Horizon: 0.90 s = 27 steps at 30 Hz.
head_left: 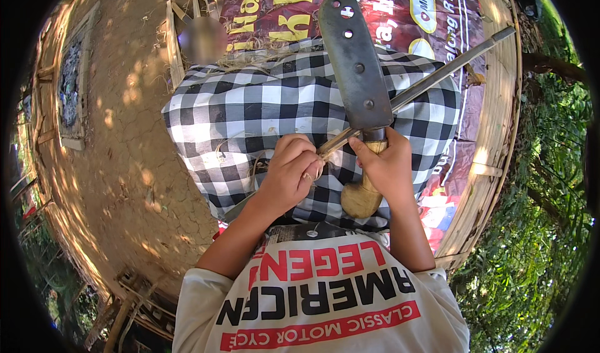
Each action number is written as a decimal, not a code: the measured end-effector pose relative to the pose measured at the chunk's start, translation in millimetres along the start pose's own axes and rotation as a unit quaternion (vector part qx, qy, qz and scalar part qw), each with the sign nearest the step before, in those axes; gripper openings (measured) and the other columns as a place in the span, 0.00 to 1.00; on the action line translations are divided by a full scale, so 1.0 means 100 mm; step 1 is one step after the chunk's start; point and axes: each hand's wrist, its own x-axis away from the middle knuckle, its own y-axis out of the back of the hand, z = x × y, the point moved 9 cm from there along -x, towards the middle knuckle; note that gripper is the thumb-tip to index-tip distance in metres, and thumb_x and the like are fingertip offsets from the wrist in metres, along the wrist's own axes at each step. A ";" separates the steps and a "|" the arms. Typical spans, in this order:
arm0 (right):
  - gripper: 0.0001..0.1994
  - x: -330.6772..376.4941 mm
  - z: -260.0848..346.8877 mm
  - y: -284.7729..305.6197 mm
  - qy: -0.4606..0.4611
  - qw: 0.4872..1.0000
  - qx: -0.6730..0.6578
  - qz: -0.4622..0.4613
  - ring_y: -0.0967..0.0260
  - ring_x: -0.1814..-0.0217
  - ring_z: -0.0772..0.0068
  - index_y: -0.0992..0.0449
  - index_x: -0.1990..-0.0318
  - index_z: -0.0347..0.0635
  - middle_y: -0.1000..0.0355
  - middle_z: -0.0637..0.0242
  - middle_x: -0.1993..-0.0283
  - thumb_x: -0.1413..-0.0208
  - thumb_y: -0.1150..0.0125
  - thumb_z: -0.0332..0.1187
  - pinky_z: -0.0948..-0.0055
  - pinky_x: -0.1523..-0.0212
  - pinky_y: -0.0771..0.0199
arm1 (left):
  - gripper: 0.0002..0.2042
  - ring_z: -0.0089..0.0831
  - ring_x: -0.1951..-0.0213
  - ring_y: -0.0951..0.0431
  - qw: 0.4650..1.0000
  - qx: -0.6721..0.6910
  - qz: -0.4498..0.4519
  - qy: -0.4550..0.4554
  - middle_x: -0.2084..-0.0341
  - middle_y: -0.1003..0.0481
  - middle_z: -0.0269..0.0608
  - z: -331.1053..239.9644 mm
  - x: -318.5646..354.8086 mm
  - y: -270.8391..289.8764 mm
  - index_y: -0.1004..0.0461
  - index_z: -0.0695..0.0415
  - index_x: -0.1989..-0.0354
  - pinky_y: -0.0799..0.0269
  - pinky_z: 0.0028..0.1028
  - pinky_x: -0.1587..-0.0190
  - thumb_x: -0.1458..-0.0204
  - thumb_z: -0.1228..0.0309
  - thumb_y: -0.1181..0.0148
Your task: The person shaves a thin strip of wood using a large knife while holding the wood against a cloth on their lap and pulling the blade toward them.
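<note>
My right hand (387,165) is closed around the curved wooden handle (362,198) of a broad, dark cleaver (356,59). The blade points away from me and has a row of holes and round spots along it. My left hand (290,172) is closed on the near end of a long thin stick (453,67), perhaps bamboo. From there the stick slants up to the right and passes under the blade close to the handle. My right thumb rests near the stick where it meets the cleaver. A black-and-white checked cloth (247,106) covers my lap beneath both hands.
Ahead lies a dark red printed banner (300,9) with bits of dry fibre on it. A bamboo-edged platform (490,153) runs along the right, with green plants (544,228) beyond. Cracked bare ground (125,153) and a framed dark panel (74,78) are at left.
</note>
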 end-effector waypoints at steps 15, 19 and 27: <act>0.10 0.00 -0.02 -0.01 -0.023 0.998 -0.036 0.037 0.32 0.78 0.77 0.25 0.66 0.31 0.27 0.62 0.78 0.53 0.32 0.28 0.74 0.75 0.33 | 0.15 0.41 0.64 0.30 0.972 -0.123 -0.064 0.188 0.71 0.30 0.42 -0.18 1.02 1.04 0.29 0.59 0.64 0.36 0.36 0.60 0.61 0.77 0.32; 0.09 0.00 -0.02 -0.06 -0.032 0.996 -0.059 0.061 0.33 0.80 0.80 0.26 0.67 0.30 0.28 0.65 0.80 0.52 0.33 0.27 0.76 0.77 0.34 | 0.15 0.45 0.63 0.29 0.925 -0.215 -0.013 0.314 0.67 0.30 0.44 0.02 1.44 1.08 0.30 0.59 0.64 0.36 0.37 0.59 0.60 0.74 0.31; 0.10 0.05 0.00 -0.05 -0.048 0.989 -0.096 0.106 0.31 0.79 0.79 0.29 0.64 0.28 0.28 0.65 0.75 0.50 0.35 0.23 0.78 0.78 0.33 | 0.15 0.46 0.64 0.30 0.912 -0.277 0.111 0.280 0.70 0.31 0.45 0.09 1.27 1.03 0.32 0.60 0.66 0.35 0.41 0.59 0.63 0.74 0.33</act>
